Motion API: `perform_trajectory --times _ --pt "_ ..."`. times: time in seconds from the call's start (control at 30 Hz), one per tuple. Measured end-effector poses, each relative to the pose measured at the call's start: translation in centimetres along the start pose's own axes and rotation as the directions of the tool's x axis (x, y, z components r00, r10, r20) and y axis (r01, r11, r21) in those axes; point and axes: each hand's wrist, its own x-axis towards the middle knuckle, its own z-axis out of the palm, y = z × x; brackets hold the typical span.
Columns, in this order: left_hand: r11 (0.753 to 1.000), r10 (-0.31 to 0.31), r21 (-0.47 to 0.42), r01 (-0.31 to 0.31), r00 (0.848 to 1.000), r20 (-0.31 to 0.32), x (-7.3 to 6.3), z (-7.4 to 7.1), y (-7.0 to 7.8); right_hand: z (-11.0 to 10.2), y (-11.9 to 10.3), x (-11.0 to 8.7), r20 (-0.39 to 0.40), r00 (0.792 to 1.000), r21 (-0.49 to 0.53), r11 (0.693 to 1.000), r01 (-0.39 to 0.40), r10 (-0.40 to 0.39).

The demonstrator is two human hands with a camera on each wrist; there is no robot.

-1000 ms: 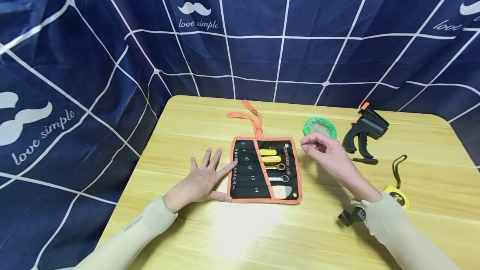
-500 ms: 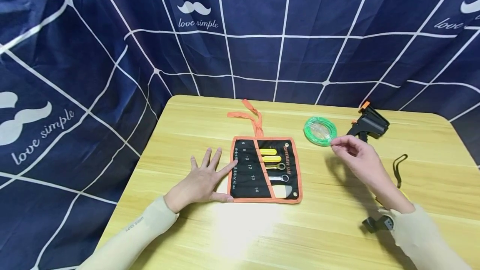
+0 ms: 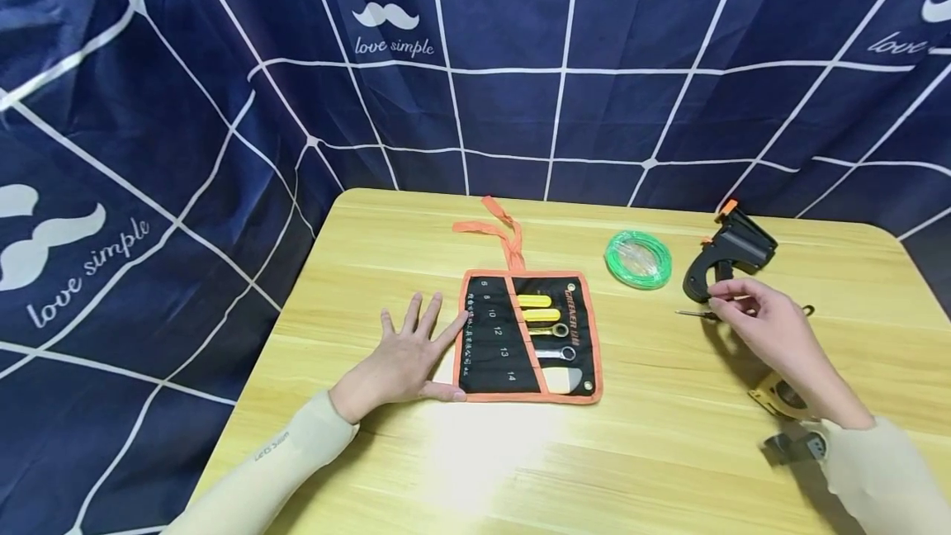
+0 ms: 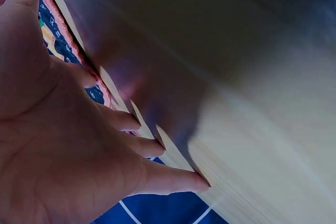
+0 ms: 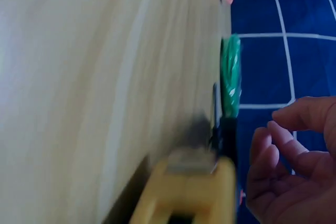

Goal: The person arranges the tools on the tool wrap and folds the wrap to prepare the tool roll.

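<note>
In the head view, a black tool pouch with orange edging lies flat. Its slots hold two yellow-handled tools, ring-ended wrenches and a pale blade-like piece. My left hand lies spread on the table, index fingertip and thumb at the pouch's left edge. To the right, my right hand hovers with loosely bent fingers, nothing between them in the right wrist view. Its fingertips overlap the dark handle of a thin-shafted screwdriver. Below the wrist sits a yellow tape measure, partly hidden.
A green wire coil in clear wrap lies behind the screwdriver. Beyond my right hand is a black clamp with orange tips. Orange ties trail from the pouch's top. A dark blue curtain hangs behind the table.
My right hand has moved rightward from the pouch's right side, past the green coil, to over the screwdriver. My left hand and the pouch have stayed put.
</note>
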Motion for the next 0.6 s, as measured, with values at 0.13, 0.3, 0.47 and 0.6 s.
perform_trajectory --times 0.13,0.3,0.47,0.6 --pt "1.000 -0.019 0.014 0.019 1.000 0.013 -0.1 0.0 0.0 -0.1 1.3 0.3 0.048 0.999 0.009 1.000 -0.020 0.019" --pt "0.999 -0.016 0.028 0.016 1.000 0.007 -0.1 0.0 0.0 -0.9 2.1 0.2 0.096 0.995 0.003 0.999 -0.040 0.040" --pt "0.999 -0.002 0.053 0.002 1.000 -0.005 0.0 -0.1 0.0 -1.8 2.3 0.2 0.131 0.988 -0.049 0.996 -0.080 0.086" --pt "0.996 -0.002 0.085 0.003 1.000 -0.012 0.1 -0.3 0.0 -2.2 2.2 0.3 0.155 0.984 -0.076 0.994 -0.079 0.090"
